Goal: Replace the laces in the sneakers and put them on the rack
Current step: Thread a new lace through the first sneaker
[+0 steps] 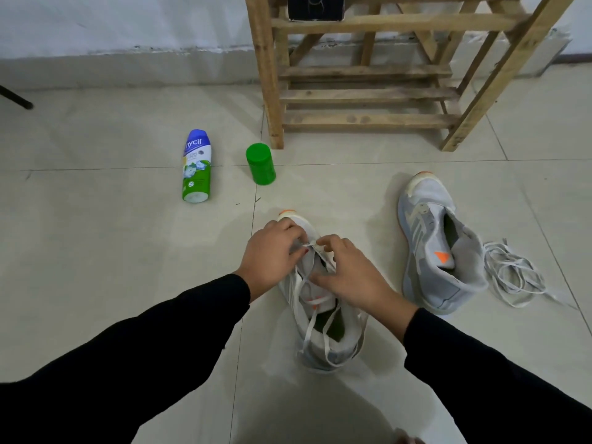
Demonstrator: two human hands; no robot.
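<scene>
A grey sneaker (323, 328) with an orange toe tip stands on the tiled floor in front of me, toe pointing away. A white lace (312, 322) runs through its front eyelets and trails loose over the tongue and heel. My left hand (272, 253) and my right hand (347, 272) meet over the front eyelets, each pinching the lace there. The second grey sneaker (439, 248) stands to the right with no lace in it. A loose heap of white lace (512, 274) lies on the floor beside its heel. The wooden rack (368, 97) stands at the back.
A blue, white and green bottle (196, 166) lies on the floor at the left. A green jar (260, 163) stands near the rack's front left leg. A dark box (315, 7) sits on the rack's upper shelf. A white wall runs behind.
</scene>
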